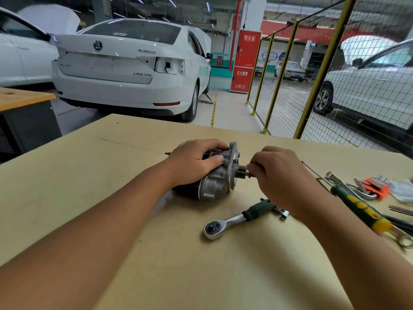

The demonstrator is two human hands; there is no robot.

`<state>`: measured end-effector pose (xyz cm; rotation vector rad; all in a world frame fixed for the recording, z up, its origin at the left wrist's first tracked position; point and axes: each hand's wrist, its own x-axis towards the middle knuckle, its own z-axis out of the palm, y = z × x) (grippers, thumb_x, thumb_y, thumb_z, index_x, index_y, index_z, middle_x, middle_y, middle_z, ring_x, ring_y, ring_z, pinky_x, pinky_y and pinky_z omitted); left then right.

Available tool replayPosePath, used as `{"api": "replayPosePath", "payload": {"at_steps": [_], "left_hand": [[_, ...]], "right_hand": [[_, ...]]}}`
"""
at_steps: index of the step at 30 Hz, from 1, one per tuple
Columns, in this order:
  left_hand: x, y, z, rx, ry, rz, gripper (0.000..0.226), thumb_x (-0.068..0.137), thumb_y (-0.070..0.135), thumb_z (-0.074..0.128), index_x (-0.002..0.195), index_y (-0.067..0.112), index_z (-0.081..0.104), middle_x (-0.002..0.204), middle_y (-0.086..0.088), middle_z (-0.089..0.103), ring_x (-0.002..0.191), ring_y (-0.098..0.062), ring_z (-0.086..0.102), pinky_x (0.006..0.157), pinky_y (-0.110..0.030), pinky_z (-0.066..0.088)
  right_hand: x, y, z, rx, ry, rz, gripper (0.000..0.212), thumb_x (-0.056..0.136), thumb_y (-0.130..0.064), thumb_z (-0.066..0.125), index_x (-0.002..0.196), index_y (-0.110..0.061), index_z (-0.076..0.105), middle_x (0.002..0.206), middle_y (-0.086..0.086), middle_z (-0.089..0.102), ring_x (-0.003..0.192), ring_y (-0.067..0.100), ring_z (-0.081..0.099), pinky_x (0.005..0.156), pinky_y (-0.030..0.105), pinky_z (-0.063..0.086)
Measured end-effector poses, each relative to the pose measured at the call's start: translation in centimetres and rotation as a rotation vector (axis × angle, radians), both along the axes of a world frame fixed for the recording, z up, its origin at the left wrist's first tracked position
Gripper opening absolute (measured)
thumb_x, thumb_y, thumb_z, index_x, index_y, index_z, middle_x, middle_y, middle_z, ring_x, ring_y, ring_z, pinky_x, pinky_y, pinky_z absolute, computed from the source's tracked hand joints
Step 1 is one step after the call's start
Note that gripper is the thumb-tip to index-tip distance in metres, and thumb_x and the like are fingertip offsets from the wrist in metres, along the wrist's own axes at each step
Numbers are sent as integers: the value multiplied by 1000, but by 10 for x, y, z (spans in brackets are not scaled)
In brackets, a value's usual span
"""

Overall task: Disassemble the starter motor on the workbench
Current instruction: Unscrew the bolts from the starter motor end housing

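Bright, even overhead light fills the workshop, leaving only soft shadows on the pale wooden bench (134, 175). Wide-angle distortion bends the edges, where detail turns slightly blurred.

Hidden and cut-off parts around the starter motor

The left hand (194, 163) covers the starter motor's (214, 175) dark rear body; the right hand (277, 173) hides the pinion shaft's tip. The ratchet wrench's (237, 220) handle end disappears under the right wrist, and the frame's right edge cuts the white cloth (403, 190).
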<state>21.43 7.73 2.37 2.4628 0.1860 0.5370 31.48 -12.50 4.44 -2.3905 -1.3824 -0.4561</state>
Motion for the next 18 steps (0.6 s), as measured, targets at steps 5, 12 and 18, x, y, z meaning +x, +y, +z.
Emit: {"api": "replayPosePath", "payload": {"at_steps": [5, 12, 18], "left_hand": [[-1, 0, 1, 4, 16, -8, 49, 86, 45, 54, 133, 35, 64, 126, 15, 68, 120, -15, 61, 106, -45, 46], [1, 0, 0, -21, 1, 1, 43, 91, 45, 49, 130, 35, 66, 124, 16, 69, 119, -15, 61, 105, -46, 47], [0, 0, 0, 1, 4, 2, 46, 89, 46, 51, 131, 34, 65, 125, 14, 69, 119, -16, 62, 105, -46, 47]], "right_hand": [[-6, 0, 0, -62, -228, -119, 15, 96, -45, 60, 91, -32, 67, 92, -13, 59, 89, 19, 59, 83, 39, 37], [-7, 0, -1, 45, -29, -26, 11, 98, -35, 62, 93, -26, 64, 85, -3, 60, 76, 24, 57, 64, 37, 50], [-3, 2, -2, -1, -12, -15, 21, 101, -24, 57, 100, -13, 74, 94, 2, 59, 84, 26, 57, 74, 38, 48]]}}
